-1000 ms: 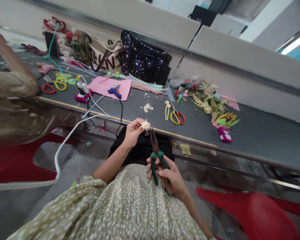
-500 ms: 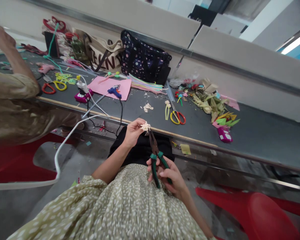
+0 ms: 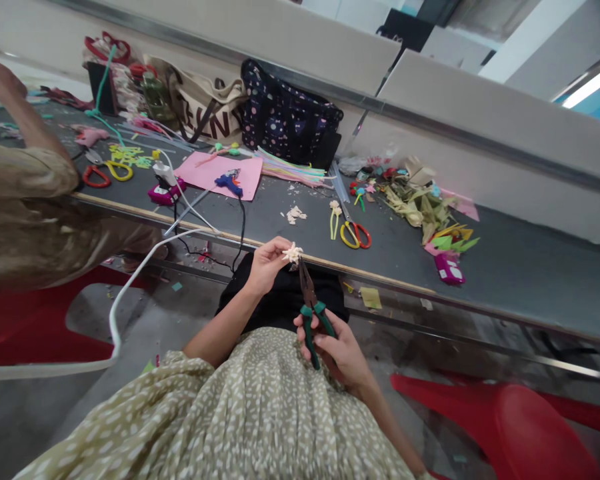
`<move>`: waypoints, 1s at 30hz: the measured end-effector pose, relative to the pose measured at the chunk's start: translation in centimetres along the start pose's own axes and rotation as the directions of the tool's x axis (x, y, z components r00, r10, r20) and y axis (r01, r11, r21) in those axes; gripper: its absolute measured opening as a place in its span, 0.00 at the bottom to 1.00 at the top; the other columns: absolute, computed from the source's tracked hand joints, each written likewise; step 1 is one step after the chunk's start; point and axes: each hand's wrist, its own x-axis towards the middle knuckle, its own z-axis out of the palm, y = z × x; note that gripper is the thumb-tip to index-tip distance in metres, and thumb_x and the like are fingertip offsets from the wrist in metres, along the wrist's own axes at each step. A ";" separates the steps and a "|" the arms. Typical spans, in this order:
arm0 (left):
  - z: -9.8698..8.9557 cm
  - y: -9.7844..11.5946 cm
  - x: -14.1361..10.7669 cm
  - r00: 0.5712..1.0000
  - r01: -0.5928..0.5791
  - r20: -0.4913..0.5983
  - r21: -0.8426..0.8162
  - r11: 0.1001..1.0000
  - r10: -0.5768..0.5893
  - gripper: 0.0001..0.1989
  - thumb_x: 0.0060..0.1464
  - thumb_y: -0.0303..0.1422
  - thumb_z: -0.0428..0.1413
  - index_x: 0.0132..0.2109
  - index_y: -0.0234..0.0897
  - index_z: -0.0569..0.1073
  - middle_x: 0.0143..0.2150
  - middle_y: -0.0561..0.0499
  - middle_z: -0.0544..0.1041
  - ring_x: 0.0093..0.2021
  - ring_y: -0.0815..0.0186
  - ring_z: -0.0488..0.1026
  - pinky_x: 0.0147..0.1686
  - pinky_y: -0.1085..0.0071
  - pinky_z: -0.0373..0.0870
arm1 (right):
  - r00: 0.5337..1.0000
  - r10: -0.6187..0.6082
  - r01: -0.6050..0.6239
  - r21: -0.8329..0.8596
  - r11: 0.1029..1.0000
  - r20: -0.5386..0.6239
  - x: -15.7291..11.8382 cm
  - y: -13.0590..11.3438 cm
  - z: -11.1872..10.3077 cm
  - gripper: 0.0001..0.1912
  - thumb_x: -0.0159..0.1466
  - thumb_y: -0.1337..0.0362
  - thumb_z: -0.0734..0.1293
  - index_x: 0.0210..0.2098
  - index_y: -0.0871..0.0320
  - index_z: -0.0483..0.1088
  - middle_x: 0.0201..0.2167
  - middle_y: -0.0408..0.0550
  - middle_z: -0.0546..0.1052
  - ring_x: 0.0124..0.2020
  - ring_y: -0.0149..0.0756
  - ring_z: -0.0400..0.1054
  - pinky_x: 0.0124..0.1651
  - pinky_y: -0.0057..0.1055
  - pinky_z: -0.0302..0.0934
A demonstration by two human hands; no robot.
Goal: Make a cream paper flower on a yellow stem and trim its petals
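Between the thumb and fingers of my left hand is a small cream-coloured flower with pointed petals, held just over the table's front edge. My right hand is closed around the green handles of long-nose pliers. The dark jaws point up toward the flower's lower right side; I cannot tell whether they touch it. Pale scraps lie on the table beyond my left hand. Scissors with red and yellow handles rest to the right, beside a yellow-stemmed piece with a cream top.
A blue glue gun lies on pink paper, its cord hanging over the edge. Bags stand along the partition. Dried husks and a magenta box are at right. A white cable crosses at left, near another person's arm.
The flower has turned slightly in my left fingers, showing its petals more spread. The plier handles have come a little closer together in my right hand. The other person's arm has shifted slightly.
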 end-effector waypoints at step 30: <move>-0.1 0.1 -0.1 0.997 0.083 0.002 0.013 0.996 -0.083 0.09 0.46 0.35 0.69 0.32 0.36 0.79 0.32 0.50 0.75 0.34 0.69 0.71 0.35 0.72 0.69 | 0.997 -0.026 0.014 -0.156 0.988 -0.074 -0.1 0.8 -0.6 0.05 0.63 0.71 0.66 0.38 0.55 0.67 0.45 0.49 0.77 0.27 0.28 0.69 0.32 0.29 0.63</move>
